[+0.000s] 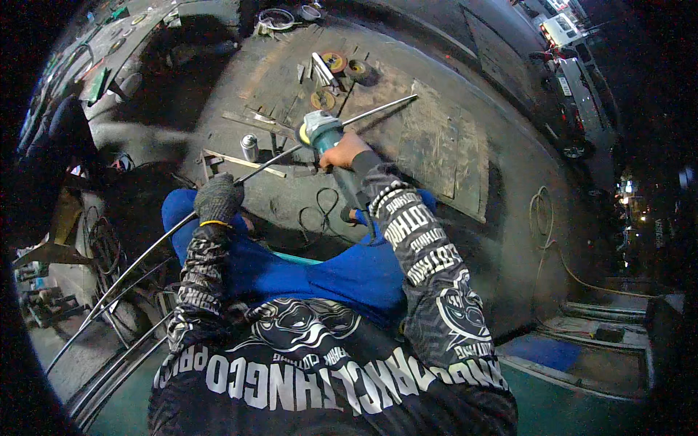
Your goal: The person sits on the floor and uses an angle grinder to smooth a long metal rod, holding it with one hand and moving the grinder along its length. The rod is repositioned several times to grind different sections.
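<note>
My left hand [219, 198], in a dark grey knit glove, is closed around a long thin metal rod [270, 161]. The rod runs from the lower left, through the glove, to the far right of the work area. My bare right hand [345, 151] grips the body of a green angle grinder [325, 132] with a grey head. The grinder's yellowish disc [303, 134] is at the rod, partly hidden by the head; whether they touch, I cannot tell. A spray can [249, 147] stands between my left hand and the grinder, beyond the rod.
Grinding discs [334, 61] and metal offcuts [320, 71] lie at the far side of a worn board [443, 149]. A black cable [320, 218] loops near my feet. More rods [120, 370] extend at lower left. A hose [542, 211] lies right; vehicles [574, 94] stand far right.
</note>
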